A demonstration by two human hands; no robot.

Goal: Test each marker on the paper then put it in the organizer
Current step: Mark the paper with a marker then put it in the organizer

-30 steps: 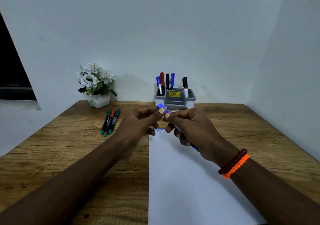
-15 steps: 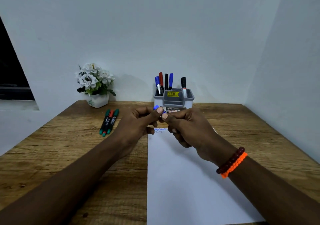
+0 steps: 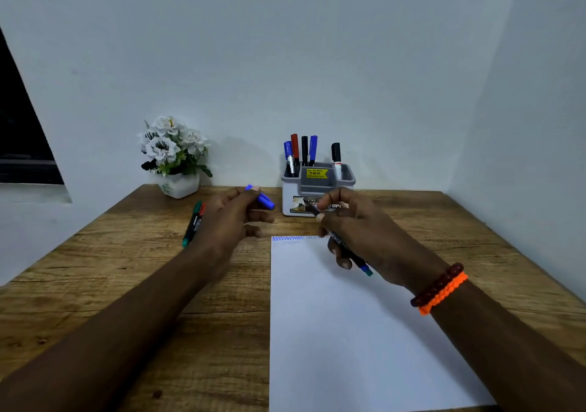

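Observation:
My left hand (image 3: 236, 213) pinches a blue marker cap (image 3: 263, 200) above the table, left of the organizer. My right hand (image 3: 358, 231) grips the uncapped marker body (image 3: 352, 253), its tip pointing up toward the organizer and its blue end sticking out below my palm. White paper (image 3: 348, 332) lies in front of me with blue and dark scribbles (image 3: 293, 239) along its top edge. The grey organizer (image 3: 317, 189) stands at the back and holds several markers upright. Loose green and red markers (image 3: 194, 223) lie on the table, partly hidden behind my left hand.
A white pot of white flowers (image 3: 176, 155) sits at the back left of the wooden table (image 3: 126, 269). Walls close in the table at the back and right. A dark window opening is at the far left.
My hands have pulled apart: the blue cap came off the marker and moved left with my left hand, while my right hand kept the marker body.

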